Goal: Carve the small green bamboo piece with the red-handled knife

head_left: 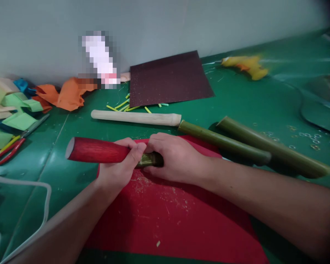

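My left hand is closed around a red cylinder with streaked sides and a pale flat end, which points left. My right hand is wrapped round a short green bamboo piece, most of it hidden by the fingers. Both hands meet over a red sheet strewn with fine pale shavings. Whether the cylinder and the bamboo touch between my hands I cannot tell. Just beyond them lie a pale peeled stick and two green bamboo lengths, a thinner one and a thicker one.
A dark brown sheet lies at the back over thin yellow-green sticks. The yellow glue gun rests at the back right, near small clear rings. At left are red-handled scissors, folded papers, orange paper and a white cable.
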`<state>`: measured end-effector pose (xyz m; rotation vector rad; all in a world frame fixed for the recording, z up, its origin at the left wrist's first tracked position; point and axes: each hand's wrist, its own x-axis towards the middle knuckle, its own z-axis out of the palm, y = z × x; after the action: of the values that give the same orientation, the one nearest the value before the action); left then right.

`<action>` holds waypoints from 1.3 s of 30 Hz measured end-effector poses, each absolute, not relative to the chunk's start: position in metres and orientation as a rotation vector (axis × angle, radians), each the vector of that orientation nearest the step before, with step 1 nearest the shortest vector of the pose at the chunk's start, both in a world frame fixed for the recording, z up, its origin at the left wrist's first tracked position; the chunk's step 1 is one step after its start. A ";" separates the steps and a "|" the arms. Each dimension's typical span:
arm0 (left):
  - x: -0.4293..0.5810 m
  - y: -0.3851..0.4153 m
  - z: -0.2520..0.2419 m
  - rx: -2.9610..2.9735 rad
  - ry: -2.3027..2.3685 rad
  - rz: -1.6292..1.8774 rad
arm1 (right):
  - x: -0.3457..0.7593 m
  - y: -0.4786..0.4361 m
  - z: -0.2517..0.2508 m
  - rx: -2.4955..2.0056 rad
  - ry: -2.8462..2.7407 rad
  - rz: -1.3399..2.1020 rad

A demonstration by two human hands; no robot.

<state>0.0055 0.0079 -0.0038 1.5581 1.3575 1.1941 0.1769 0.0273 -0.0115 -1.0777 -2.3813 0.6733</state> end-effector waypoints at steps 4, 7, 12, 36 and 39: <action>0.007 0.011 -0.004 1.553 1.472 1.201 | 0.177 0.028 -0.012 -1.078 -2.396 0.651; 0.006 0.013 -0.003 1.569 1.506 1.149 | 0.177 0.028 -0.012 -1.083 -2.391 0.628; 0.001 0.011 -0.005 1.558 1.370 1.197 | 0.178 0.027 -0.012 -1.078 -2.356 0.688; -0.001 0.008 -0.002 1.667 1.285 1.099 | 0.177 0.027 -0.010 -1.100 -2.375 0.685; 0.004 0.009 -0.003 1.588 1.366 1.201 | 0.177 0.027 -0.012 -1.085 -2.373 0.669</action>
<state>0.0039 0.0093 -0.0032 1.5879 1.3661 1.2012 0.1766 0.0274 -0.0120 -1.0845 -2.3727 0.6690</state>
